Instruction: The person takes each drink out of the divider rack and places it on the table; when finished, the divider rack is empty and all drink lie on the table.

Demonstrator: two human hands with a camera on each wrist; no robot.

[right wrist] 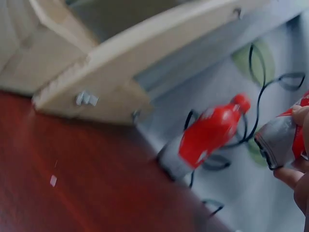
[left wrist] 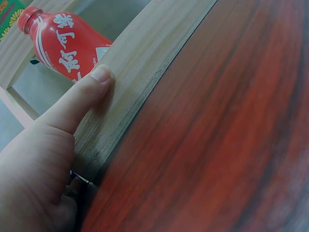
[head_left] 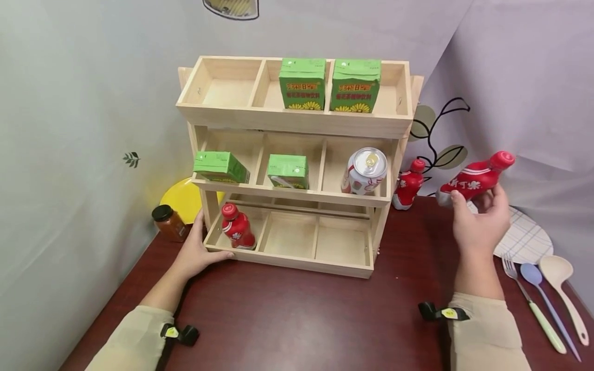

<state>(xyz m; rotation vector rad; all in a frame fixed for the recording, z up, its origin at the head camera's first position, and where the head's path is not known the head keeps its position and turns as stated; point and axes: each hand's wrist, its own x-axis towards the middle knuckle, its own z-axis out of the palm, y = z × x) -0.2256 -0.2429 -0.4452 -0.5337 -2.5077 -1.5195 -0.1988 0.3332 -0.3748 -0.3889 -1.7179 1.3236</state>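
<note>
My right hand (head_left: 482, 224) holds a red drink bottle (head_left: 475, 178) in the air, right of the wooden shelf (head_left: 287, 263); the bottle tilts, its cap toward the upper right. In the right wrist view only the grey base of the held bottle (right wrist: 280, 140) and some fingers show. My left hand (head_left: 197, 252) grips the shelf's lower left corner, its thumb along the front board (left wrist: 130, 63) and its other fingers round the side, partly hidden. Just behind that thumb, a second red bottle (head_left: 238, 229) stands in the bottom left compartment. Another red bottle (head_left: 410, 185) stands on the table beside the shelf.
Green drink cartons (head_left: 302, 85) stand on the top and middle tiers, with a can (head_left: 365, 172) at middle right. Left of the shelf are a dark-lidded jar (head_left: 169, 224) and a yellow plate (head_left: 181, 198). A checked plate (head_left: 526, 237), fork (head_left: 533, 304) and spoons (head_left: 557, 270) lie at right.
</note>
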